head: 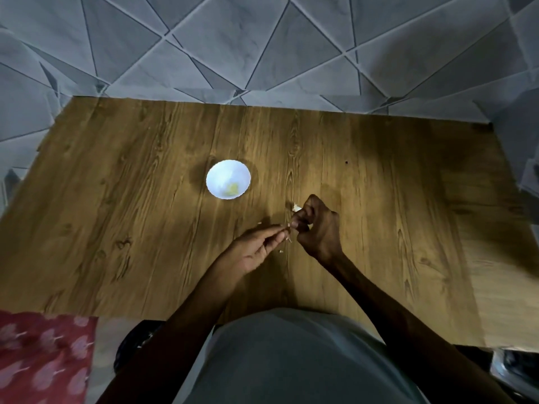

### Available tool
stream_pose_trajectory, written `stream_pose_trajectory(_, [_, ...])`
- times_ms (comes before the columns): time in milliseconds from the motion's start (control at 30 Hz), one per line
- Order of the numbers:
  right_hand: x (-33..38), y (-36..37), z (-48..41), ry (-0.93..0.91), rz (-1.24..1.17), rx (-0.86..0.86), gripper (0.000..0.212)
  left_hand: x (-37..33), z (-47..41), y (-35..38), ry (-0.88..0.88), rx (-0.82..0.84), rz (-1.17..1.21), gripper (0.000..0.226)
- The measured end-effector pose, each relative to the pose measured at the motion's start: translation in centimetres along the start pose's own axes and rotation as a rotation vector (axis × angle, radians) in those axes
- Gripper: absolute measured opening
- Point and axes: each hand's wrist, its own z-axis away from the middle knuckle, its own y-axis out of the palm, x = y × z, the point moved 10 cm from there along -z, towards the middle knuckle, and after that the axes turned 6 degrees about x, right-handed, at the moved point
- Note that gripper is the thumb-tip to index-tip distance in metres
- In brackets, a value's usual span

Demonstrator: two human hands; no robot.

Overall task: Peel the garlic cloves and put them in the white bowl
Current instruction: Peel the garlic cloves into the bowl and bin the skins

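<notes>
Head view of a person seated at a wooden table (pixel 131 199). The white bowl (pixel 228 179) stands on the table and holds a few yellowish peeled garlic pieces (pixel 232 188) against its near wall. Nearer the person than the bowl and to its right, the two hands meet just above the tabletop. The left hand (pixel 256 249) lies palm-up with its fingers stretched toward the right hand (pixel 319 228), whose fingers are curled. Where the fingertips meet, both grips are closed on a small pale garlic clove (pixel 287 228), the left pinching it at the thumb and fingertips; it is too small to tell skin from flesh. A white garlic fragment (pixel 297 207) lies on the table to the right of the bowl, just beside the right hand's knuckles. Pale skin flakes (pixel 281 251) lie under the hands. Left of the bowl and close to the person is a red patterned cloth (pixel 43 354); beyond the bowl, a grey tiled floor (pixel 262 39).
</notes>
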Motion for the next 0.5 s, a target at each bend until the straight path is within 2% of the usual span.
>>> stream_pose_trajectory(67, [-2.1, 0.3, 0.1, 0.212, -0.137, 0.020, 0.038, -2.9, 0.5, 0.2, 0.293, 0.000, -0.453, 0.010])
stream_pose_trajectory(133, [-4.5, 2.2, 0.9, 0.473, -0.541, 0.134, 0.030, -5.0, 1.3, 1.5, 0.563, 0.029, -0.849, 0.005])
stream_pose_trajectory(167, [-5.1, 3.3, 1.4, 0.584, -0.718, 0.203, 0.026, -5.5, 1.7, 2.1, 0.634, 0.043, -0.930, 0.007])
stream_pose_trajectory(233, [-5.4, 4.8, 2.2, 0.731, -0.914, 0.328, 0.024, -5.4, 1.7, 2.1, 0.612, 0.066, -0.857, 0.010])
stream_pose_trajectory(300, [-5.1, 5.9, 2.8, 0.824, -1.058, 0.430, 0.025, -4.2, 0.8, 1.3, 0.431, 0.090, -0.598, 0.012])
stream_pose_trajectory(367, [-5.1, 6.2, 3.1, 0.873, -1.104, 0.471, 0.028, -2.7, 0.3, 0.8, 0.268, 0.118, -0.396, 0.015])
stream_pose_trajectory(433, [-5.2, 5.7, 2.9, 0.835, -1.060, 0.463, 0.029, -2.3, 0.3, 0.5, 0.230, 0.115, -0.338, 0.018])
stream_pose_trajectory(500, [-5.4, 4.7, 2.2, 0.708, -0.919, 0.416, 0.021, -2.4, 0.6, 0.3, 0.253, 0.090, -0.337, 0.021])
